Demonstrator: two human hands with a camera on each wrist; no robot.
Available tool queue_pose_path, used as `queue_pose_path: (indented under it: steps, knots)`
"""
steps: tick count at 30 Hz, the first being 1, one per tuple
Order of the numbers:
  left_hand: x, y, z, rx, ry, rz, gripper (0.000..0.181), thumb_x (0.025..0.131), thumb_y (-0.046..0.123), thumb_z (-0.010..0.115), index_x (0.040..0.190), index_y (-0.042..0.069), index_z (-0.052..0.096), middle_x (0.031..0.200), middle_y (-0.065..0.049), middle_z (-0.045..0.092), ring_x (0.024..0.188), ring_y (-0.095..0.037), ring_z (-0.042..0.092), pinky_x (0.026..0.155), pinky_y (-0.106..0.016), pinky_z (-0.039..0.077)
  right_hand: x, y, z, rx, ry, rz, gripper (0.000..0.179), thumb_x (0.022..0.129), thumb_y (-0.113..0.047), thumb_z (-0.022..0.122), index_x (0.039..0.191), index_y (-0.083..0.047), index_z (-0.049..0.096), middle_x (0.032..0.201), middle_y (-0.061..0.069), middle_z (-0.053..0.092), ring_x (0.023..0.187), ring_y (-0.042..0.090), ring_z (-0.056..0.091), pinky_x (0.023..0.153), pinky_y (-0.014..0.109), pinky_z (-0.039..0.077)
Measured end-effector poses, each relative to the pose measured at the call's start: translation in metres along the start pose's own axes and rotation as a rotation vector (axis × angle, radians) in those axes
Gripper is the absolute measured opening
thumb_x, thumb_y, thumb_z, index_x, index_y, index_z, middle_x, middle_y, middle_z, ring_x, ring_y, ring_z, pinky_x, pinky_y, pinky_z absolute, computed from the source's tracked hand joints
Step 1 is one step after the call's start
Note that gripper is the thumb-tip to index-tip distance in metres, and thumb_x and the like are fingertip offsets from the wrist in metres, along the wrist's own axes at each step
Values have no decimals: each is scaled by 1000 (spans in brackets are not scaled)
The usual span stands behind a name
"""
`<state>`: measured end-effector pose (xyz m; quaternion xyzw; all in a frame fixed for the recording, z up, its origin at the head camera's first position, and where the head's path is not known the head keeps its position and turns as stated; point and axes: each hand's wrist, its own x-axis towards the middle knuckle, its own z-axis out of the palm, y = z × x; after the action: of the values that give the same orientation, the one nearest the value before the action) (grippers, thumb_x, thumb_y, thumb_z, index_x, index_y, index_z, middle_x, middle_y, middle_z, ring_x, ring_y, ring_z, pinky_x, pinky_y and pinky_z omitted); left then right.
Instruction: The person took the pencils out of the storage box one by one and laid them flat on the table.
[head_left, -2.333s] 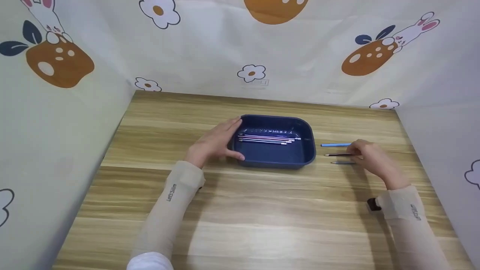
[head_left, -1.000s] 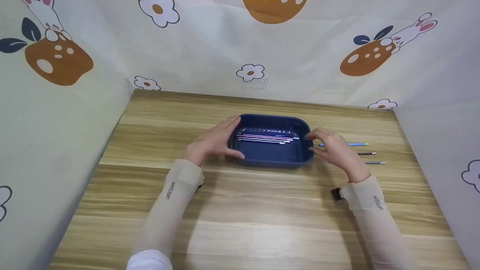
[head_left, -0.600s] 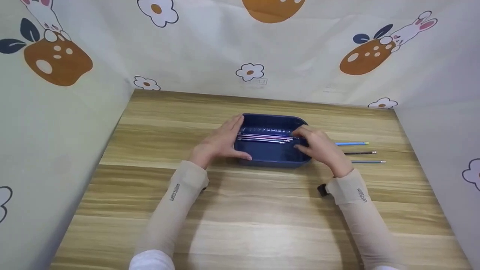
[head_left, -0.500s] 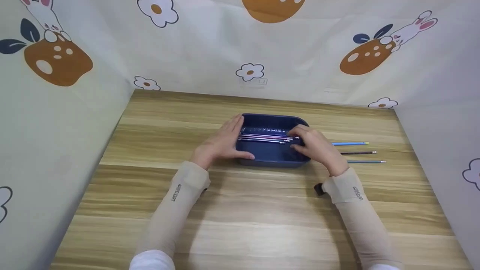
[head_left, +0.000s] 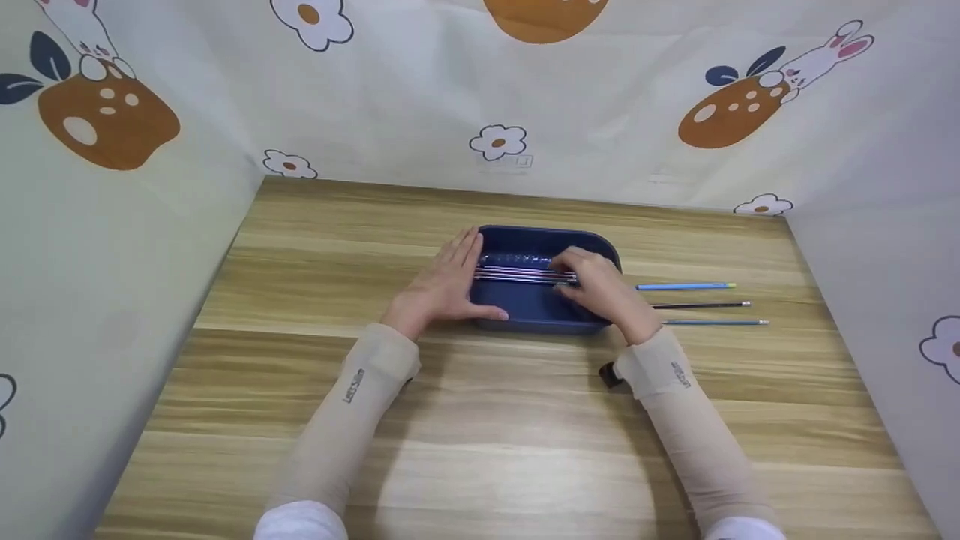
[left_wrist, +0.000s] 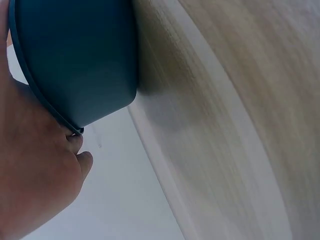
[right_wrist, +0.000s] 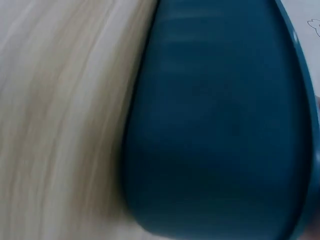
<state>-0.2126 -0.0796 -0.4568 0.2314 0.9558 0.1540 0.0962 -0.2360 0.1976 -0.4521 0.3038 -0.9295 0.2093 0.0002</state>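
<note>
A dark blue plastic box [head_left: 540, 328] stands on the wooden table. My left hand [head_left: 435, 292] holds its left end, thumb along the near rim and fingers at the far left corner. In the left wrist view, that hand's fingertips [left_wrist: 84, 162] show right by the box's [left_wrist: 75, 60] rim. Several pencils [head_left: 514, 274] lie side by side inside. My right hand [head_left: 596, 285] reaches in over the right rim and pinches at the pencils' eraser ends, which it partly covers. The right wrist view shows mostly the box's outer wall [right_wrist: 215, 120], blurred.
To the right of the box, on the table [head_left: 517, 450], lie a light blue pencil [head_left: 686, 286], a dark pencil [head_left: 705, 305] and a grey-blue pencil [head_left: 716, 322]. A patterned sheet [head_left: 405, 97] with flowers and rabbits encloses the table at the back and sides.
My right hand has moved left from the three pencils on the table, over the rim and onto the pencils in the box. My left hand still holds the box's left end.
</note>
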Motion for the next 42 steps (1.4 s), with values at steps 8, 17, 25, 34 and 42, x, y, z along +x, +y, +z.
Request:
queue_pose_path:
  steps: [8, 17, 25, 34, 42]
  knots:
    - [3, 1, 1, 17, 3, 3, 133, 75, 84, 57, 159, 2, -4, 169, -17, -6, 157, -30, -4, 130, -39, 2, 12, -3, 14, -13, -24, 38, 25, 89, -9, 72, 113, -1, 69, 111, 13, 70, 106, 29, 67, 97, 44, 55]
    - [4, 0, -1, 62, 3, 18, 131, 76, 84, 55, 159, 0, -4, 168, -18, -4, 157, -31, -2, 130, -39, 4, 22, -5, 21, -28, -60, 44, 24, 89, -8, 72, 112, -2, 70, 110, 12, 70, 104, 29, 68, 94, 45, 56]
    - [3, -1, 1, 39, 10, 19, 131, 77, 84, 55, 159, 1, -3, 169, -18, -4, 158, -29, -3, 130, -38, 4, 24, -9, 24, -96, -96, -2, 24, 84, -2, 74, 108, -1, 69, 106, 14, 70, 101, 31, 68, 92, 44, 57]
    - [2, -1, 1, 28, 4, 16, 130, 77, 83, 56, 159, 1, -4, 169, -16, -6, 158, -29, -4, 130, -38, 3, 25, -17, 25, -184, -82, -3, 11, 84, 0, 70, 94, -4, 70, 94, 12, 72, 87, 30, 70, 78, 44, 59]
    - [1, 0, 0, 27, -5, 3, 131, 77, 83, 56, 159, 1, -4, 169, -17, -6, 157, -28, -4, 130, -38, 4, 27, -18, 30, -299, -57, -33, 12, 80, -1, 67, 90, -7, 70, 89, 11, 72, 79, 34, 71, 67, 50, 59]
